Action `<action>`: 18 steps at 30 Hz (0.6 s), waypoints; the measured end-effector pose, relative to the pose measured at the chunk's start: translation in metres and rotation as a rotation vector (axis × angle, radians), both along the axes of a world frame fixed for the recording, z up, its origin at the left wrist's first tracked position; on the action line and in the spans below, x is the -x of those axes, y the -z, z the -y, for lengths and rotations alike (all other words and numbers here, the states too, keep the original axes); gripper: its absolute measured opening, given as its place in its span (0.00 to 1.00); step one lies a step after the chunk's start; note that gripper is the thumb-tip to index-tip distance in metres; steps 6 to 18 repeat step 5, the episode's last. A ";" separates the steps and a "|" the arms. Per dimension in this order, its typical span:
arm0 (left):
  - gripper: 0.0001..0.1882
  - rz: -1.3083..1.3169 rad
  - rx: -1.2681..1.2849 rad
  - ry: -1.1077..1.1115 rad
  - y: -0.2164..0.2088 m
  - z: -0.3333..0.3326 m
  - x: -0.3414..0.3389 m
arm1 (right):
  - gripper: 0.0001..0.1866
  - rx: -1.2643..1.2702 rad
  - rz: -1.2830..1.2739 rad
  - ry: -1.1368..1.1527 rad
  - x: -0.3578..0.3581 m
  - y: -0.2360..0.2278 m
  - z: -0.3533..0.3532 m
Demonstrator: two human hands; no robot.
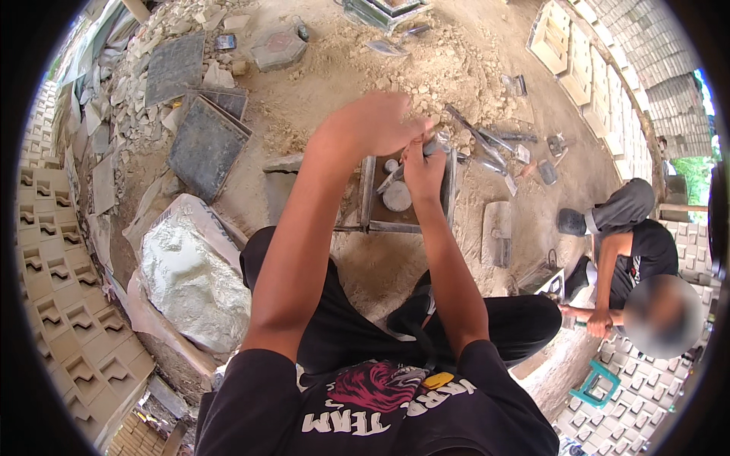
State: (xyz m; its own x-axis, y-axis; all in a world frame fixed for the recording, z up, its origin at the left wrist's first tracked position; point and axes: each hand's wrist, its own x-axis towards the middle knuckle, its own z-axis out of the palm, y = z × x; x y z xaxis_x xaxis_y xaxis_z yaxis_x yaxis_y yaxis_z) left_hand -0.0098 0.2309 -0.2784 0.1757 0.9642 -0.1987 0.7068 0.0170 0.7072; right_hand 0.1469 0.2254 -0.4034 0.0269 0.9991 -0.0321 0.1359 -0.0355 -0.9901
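Note:
My left hand [372,125] is raised just over the far side of a square metal mould [450,194], its fingers smeared by motion. Close beside it, my right hand [423,169] is closed at the mould's far right part. A grey piece shows by its fingers, but I cannot make out what they hold. Inside the mould lie a round grey disc [397,196] and a smaller round knob [391,166]. Part of the interior is hidden by my right hand and forearm.
A bag of white powder [194,266] lies open at left, below dark square plates [205,148]. A trowel [386,48] rests in sandy rubble beyond. Metal bars [487,148] and a float [496,234] lie at right, where a co-worker's hand [599,323] grips something near a green stool [595,384].

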 end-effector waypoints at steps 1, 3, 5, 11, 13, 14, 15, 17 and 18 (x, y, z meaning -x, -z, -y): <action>0.35 0.010 -0.003 -0.002 -0.003 0.003 0.000 | 0.27 0.005 0.043 0.007 0.001 -0.007 0.005; 0.36 0.011 -0.013 -0.017 -0.003 0.004 0.001 | 0.28 -0.059 0.099 0.035 0.005 -0.008 0.011; 0.37 -0.007 -0.026 -0.042 0.000 -0.001 0.004 | 0.28 -0.088 0.132 0.058 0.009 -0.008 0.016; 0.37 -0.007 -0.026 -0.042 0.000 -0.001 0.004 | 0.28 -0.088 0.132 0.058 0.009 -0.008 0.016; 0.37 -0.007 -0.026 -0.042 0.000 -0.001 0.004 | 0.28 -0.088 0.132 0.058 0.009 -0.008 0.016; 0.37 -0.007 -0.026 -0.042 0.000 -0.001 0.004 | 0.28 -0.088 0.132 0.058 0.009 -0.008 0.016; 0.37 -0.007 -0.026 -0.042 0.000 -0.001 0.004 | 0.28 -0.088 0.132 0.058 0.009 -0.008 0.016; 0.37 -0.007 -0.026 -0.042 0.000 -0.001 0.004 | 0.28 -0.088 0.132 0.058 0.009 -0.008 0.016; 0.37 -0.007 -0.026 -0.042 0.000 -0.001 0.004 | 0.28 -0.088 0.132 0.058 0.009 -0.008 0.016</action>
